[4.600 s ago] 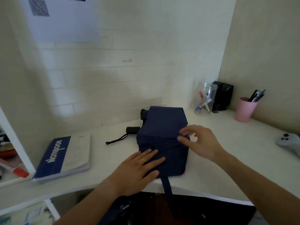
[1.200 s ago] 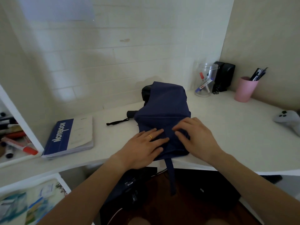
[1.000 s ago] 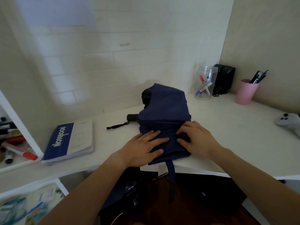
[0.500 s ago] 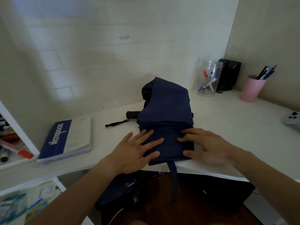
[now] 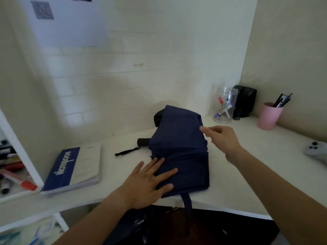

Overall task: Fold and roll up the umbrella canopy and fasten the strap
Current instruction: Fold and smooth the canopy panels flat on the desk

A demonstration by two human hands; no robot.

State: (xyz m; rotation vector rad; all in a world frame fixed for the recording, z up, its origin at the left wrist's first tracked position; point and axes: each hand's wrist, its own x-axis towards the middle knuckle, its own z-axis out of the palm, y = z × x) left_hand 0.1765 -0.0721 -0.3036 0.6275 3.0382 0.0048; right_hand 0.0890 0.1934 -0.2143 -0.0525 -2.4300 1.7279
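Your left hand [image 5: 147, 183] lies flat with fingers spread on the near left part of the navy blue fabric umbrella canopy [image 5: 180, 149], in the centre of the frame on the white counter [image 5: 247, 165]. That looks like an anchor: the palm pins the folded panels so they don't spring apart while the other hand works. Your right hand [image 5: 222, 138] hovers at the canopy's right edge, fingers loosely extended and holding nothing, the forefinger pointing towards the upper right fold. I judge you're about to gather that side flap for the next fold, though whether a fingertip touches the cloth I cannot tell.

The narrow navy blue closure strap [image 5: 187, 204] hangs off the counter's near edge, below centre. It is unfastened and left free, probably so it stays reachable once the roll is made.

The short black umbrella handle [image 5: 143, 142] pokes out at the canopy's left, its thin black wrist cord [image 5: 126, 151] trailing further left across the counter. Most of the shaft is buried under the cloth. A black part at the canopy's far upper left is too dark to identify. The strap's lower end fades into the dark area beneath the counter, so its fastener cannot be made out.
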